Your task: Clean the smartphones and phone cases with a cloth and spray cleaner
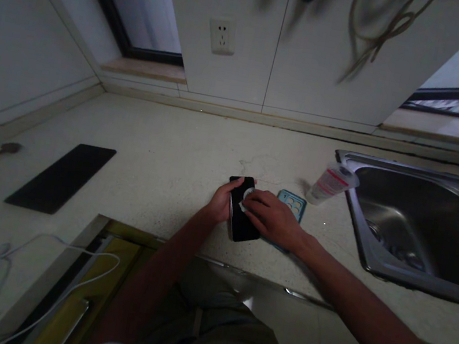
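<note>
Mid-frame, the left hand [221, 202] clasps a black phone [242, 230] while the right hand [273, 217] pinches a white wad [247, 194] against it. A teal case [301, 208] lies right of centre

A white tissue [242, 206] touches the slanted black phone [244, 225].

The left hand [221, 200] grips a black phone [246, 228] by its side edge; the right hand [273, 214] holds a small white wad [247, 195] against its front. From the phone: teal case [299, 206] at 3 o'clock, partly hidden by the right hand; cup [329, 186] at 2; sink [437, 218] at 3, farther out; black panel [61, 179] at 9.
</note>
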The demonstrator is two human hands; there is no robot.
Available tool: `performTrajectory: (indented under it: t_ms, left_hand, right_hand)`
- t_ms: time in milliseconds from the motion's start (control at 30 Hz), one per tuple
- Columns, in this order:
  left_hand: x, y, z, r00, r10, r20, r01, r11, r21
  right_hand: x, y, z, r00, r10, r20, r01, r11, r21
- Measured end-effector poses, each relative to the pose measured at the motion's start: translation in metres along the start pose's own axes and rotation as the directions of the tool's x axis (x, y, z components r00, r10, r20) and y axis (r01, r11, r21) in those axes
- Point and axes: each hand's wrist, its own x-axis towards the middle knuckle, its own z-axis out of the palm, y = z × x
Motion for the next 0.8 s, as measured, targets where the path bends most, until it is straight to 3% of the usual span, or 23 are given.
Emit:
performTrajectory:
  t_ms: [800]
  left_hand:
    - [-0.0009, 0.0006, 0.0020, 1.000, 0.002, -0.008, -0.002, 1.000, 0.011]
  right_hand:
    - [0.0006, -0.0006, -0.0011, 0.999, -0.038, -0.022, 0.038, 0.999, -0.006]
